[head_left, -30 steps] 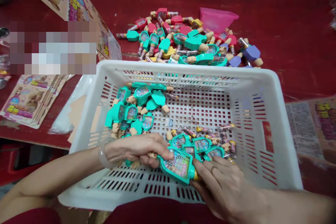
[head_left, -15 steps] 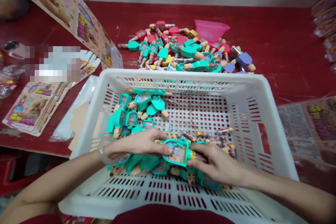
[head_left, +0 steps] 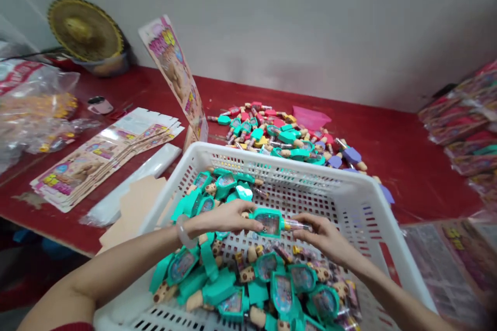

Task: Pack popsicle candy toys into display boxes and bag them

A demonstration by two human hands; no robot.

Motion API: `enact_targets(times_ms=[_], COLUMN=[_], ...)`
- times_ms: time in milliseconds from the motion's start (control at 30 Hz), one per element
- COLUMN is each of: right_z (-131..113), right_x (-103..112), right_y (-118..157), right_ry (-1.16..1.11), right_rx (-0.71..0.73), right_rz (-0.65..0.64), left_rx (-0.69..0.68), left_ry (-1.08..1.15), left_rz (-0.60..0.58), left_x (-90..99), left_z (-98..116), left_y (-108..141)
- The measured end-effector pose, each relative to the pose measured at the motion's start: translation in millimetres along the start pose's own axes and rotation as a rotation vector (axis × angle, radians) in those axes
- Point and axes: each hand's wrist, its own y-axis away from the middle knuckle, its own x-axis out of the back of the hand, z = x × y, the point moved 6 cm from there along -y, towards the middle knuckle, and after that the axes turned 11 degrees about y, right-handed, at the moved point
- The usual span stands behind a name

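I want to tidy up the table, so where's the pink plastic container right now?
In the head view, the pink plastic container sits on the red table, at the far right of the toy pile, beyond the white basket.

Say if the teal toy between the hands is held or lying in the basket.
Held: the left hand grips one end of the teal toy above the basket, the right hand is at its tube.

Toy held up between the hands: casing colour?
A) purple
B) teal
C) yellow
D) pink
B. The handheld toy between the left hand and the right hand has a teal casing.
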Motion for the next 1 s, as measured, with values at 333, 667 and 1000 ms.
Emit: enact_targets(times_ms=[333, 667, 1000], right_z=[26, 43, 70], right_x=[5, 47, 17], right_y=[-6, -16, -16], right_ry=[-0.398, -0.485, 1.129], right_rx=[-0.154, -0.126, -0.255], right_rz=[-0.104, 0.214, -0.276], left_rx=[-0.237, -0.052, -0.311], left_ry=[-0.202, -1.049, -1.337], left_rz=[0.283, 0.383, 0.171], left_x=[10.1, 47.7, 12.8], left_z=[2, -40, -88], left_y=[8, -15, -45])
